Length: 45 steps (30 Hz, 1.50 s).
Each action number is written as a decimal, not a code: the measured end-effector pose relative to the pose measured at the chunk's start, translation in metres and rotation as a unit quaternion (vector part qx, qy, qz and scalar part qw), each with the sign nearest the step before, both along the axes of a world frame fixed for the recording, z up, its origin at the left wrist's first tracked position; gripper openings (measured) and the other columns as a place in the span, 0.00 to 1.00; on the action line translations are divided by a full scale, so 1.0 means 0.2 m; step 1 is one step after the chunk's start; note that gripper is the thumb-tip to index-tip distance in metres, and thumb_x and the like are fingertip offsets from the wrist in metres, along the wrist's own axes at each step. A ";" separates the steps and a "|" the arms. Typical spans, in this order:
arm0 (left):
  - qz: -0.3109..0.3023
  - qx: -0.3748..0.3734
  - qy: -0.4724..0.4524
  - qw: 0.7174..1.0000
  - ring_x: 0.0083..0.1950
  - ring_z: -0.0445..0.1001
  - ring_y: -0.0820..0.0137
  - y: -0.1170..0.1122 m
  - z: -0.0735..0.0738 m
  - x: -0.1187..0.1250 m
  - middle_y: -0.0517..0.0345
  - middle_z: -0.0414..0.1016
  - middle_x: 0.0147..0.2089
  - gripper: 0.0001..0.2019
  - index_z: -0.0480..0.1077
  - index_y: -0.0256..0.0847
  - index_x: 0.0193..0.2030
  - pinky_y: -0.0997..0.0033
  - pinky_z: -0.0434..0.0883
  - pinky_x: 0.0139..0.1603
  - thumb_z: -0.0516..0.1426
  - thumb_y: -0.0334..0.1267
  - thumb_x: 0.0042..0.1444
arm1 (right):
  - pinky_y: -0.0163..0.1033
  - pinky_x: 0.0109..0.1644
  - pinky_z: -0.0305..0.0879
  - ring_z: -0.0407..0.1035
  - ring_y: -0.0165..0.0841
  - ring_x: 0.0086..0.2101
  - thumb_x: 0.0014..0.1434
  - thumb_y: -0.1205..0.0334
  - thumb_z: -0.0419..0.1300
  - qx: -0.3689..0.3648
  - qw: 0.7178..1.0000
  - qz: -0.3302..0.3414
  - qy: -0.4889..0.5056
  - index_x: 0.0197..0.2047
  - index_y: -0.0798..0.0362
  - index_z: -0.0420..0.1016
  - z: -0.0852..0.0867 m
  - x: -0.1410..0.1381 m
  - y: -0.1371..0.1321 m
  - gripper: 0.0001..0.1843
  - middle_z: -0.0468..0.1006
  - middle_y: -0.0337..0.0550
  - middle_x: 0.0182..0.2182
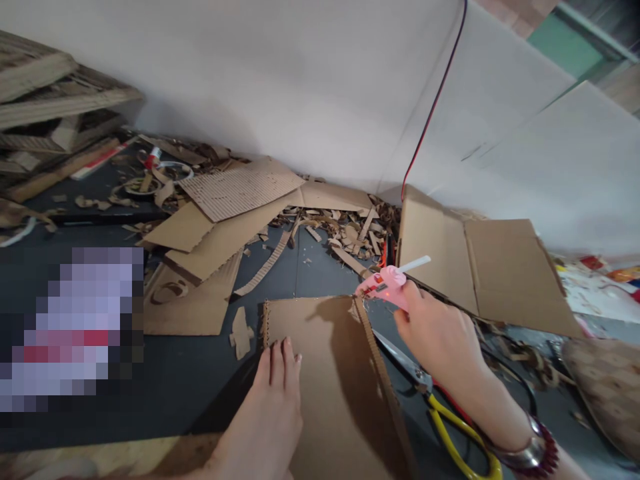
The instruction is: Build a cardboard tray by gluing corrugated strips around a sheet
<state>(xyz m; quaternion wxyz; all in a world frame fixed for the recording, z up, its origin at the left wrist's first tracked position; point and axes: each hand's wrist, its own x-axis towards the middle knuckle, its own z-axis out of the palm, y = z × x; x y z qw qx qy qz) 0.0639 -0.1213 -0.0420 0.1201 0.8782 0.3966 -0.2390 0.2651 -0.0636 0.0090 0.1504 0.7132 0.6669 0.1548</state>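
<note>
Nearest the camera, a corrugated cardboard panel (325, 387) lies on a dark grey tabletop (200, 373), with a ridged strip (384, 373) running along its right edge. On the far right, before a white wall (260, 87), sits a creased cardboard sheet (515, 267); left of centre on the far side, cardboard offcuts (240, 190) overlap in a loose pile, the topmost one ribbed.

The left hand (280, 393) rests palm down near the panel's left edge, its fingers stretched out and grasping nothing. The right hand (435, 327) is curled around the handle of a pink glue gun (394, 275), whose nozzle points left at the panel's far right corner; whether the tip touches the cardboard is hard to tell. Beneath the right forearm lie yellow-handled scissors (424, 383), just right of the panel. A dark red beaded bracelet (550, 447) circles the right wrist. Smallest are the white glue stick (416, 263) jutting from the gun's rear and the cardboard scraps (350, 233) scattered beyond the panel.
</note>
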 end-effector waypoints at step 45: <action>0.265 0.167 -0.205 0.927 0.32 0.76 0.63 0.54 0.03 -0.39 0.53 0.78 0.31 0.13 0.70 0.38 0.41 0.72 0.68 0.30 0.51 0.35 0.50 | 0.47 0.47 0.62 0.65 0.41 0.42 0.52 0.69 0.45 0.128 0.954 0.107 0.249 0.38 0.55 0.68 -0.07 0.37 -0.23 0.14 0.71 0.50 0.41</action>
